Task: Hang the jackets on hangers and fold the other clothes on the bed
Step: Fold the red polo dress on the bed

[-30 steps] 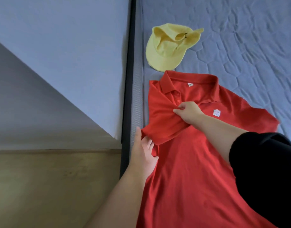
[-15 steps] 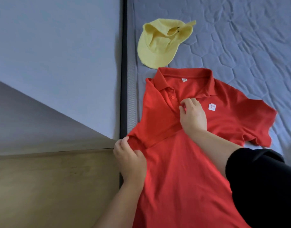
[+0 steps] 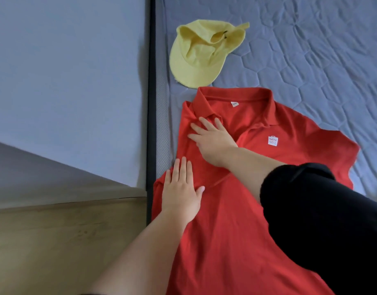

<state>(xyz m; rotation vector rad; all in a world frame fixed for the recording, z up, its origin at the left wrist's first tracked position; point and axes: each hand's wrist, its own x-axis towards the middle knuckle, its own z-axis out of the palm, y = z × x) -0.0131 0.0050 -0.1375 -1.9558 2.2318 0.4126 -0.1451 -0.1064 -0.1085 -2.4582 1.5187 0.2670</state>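
Quilted grey mattress [image 3: 311, 60] carries the red polo shirt [image 3: 225, 241], face up near its left edge. My left hand [image 3: 181, 192] and right hand [image 3: 213, 141] lie flat on it — fingers straight, gripping nothing. I'd press the folded-in sleeve [image 3: 184, 143] smooth — then fold the other side.

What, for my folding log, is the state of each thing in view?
red polo shirt: face up on the bed, the sleeve by the bed's edge folded inward, the other sleeve spread out.
yellow cap: crumpled, lying beyond the collar, untouched.
left hand: flat, pressing the folded sleeve.
right hand: flat, fingers spread, pressing below the collar.
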